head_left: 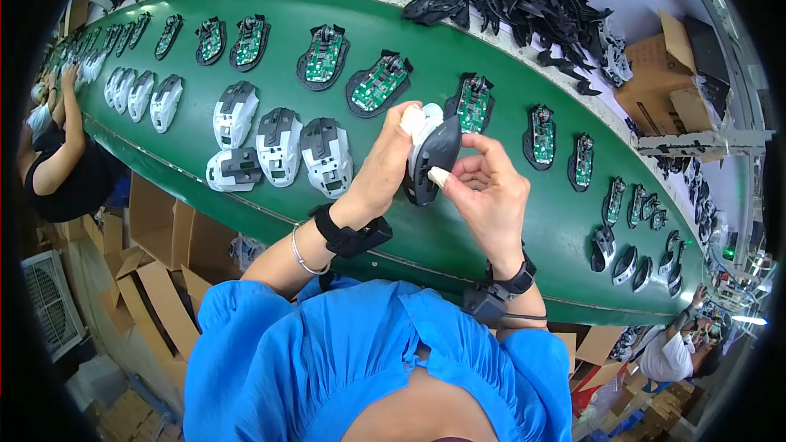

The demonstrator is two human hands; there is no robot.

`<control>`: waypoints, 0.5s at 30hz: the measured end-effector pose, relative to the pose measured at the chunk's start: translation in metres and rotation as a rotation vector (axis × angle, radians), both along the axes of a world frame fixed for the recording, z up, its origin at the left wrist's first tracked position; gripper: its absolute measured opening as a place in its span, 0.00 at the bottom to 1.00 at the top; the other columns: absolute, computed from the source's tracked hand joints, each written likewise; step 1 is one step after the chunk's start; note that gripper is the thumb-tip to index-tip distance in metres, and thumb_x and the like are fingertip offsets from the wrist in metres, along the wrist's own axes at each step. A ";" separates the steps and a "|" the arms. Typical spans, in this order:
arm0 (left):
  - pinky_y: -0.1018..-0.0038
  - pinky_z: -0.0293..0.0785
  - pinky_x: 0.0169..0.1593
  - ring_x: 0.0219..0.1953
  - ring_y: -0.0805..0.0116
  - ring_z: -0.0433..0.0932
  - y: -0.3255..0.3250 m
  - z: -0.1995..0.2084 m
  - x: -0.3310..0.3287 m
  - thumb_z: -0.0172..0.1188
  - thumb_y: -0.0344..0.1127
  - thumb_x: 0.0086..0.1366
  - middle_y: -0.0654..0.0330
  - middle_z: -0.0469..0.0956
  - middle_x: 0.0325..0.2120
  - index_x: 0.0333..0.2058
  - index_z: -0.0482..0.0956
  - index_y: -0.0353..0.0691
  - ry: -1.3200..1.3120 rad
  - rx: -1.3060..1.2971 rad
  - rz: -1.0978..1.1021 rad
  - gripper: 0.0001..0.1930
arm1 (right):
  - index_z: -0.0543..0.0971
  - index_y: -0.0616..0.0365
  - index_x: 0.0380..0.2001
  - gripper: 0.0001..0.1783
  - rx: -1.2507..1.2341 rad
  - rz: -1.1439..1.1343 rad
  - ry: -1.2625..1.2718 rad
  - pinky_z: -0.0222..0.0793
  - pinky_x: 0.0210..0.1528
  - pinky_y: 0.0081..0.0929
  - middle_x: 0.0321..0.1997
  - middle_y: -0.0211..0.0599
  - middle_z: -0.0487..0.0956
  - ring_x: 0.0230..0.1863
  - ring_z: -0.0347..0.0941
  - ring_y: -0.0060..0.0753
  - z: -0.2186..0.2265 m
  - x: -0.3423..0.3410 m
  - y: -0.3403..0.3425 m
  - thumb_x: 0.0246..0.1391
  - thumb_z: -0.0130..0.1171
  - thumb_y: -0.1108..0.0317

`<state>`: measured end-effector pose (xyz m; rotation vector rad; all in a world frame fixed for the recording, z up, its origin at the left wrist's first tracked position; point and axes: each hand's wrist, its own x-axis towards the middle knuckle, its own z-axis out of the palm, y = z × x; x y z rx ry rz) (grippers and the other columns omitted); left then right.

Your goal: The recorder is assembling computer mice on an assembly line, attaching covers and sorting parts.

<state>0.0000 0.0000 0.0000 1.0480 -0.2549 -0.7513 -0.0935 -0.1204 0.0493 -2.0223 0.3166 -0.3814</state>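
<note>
Midway between grips — dark mouse shell [442,147]

Held above the green work surface [557,237], with long axis up the view, leaning rightward — grasped by fingers of left hand [381,162] on one side, right hand [496,190] on the other.

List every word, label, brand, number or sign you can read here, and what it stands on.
No text reads clearly.
Cardboard box: any print is too blurred to read.
Green circuit boards: any markings are too small to read.
Dark shell: no lettering can be made out.
</note>
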 end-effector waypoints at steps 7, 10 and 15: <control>0.76 0.65 0.53 0.48 0.76 0.69 0.004 -0.002 0.003 0.34 0.58 0.70 0.63 0.68 0.47 0.58 0.57 0.40 0.044 0.035 -0.035 0.30 | 0.71 0.62 0.46 0.26 0.087 0.032 -0.065 0.76 0.31 0.18 0.25 0.33 0.79 0.28 0.78 0.20 0.011 0.002 0.006 0.41 0.67 0.79; 0.75 0.65 0.53 0.49 0.75 0.68 0.005 -0.001 0.002 0.34 0.58 0.70 0.62 0.68 0.48 0.58 0.57 0.40 -0.012 0.028 -0.024 0.30 | 0.69 0.62 0.48 0.28 0.170 -0.005 0.002 0.76 0.31 0.17 0.26 0.34 0.79 0.28 0.77 0.20 0.009 0.005 0.005 0.41 0.66 0.80; 0.78 0.63 0.51 0.49 0.75 0.65 0.011 0.004 -0.002 0.42 0.46 0.71 0.61 0.65 0.46 0.58 0.53 0.39 -0.027 -0.051 -0.035 0.24 | 0.67 0.61 0.49 0.29 0.298 -0.036 0.048 0.75 0.31 0.17 0.25 0.33 0.78 0.28 0.77 0.20 0.013 0.007 0.004 0.42 0.65 0.81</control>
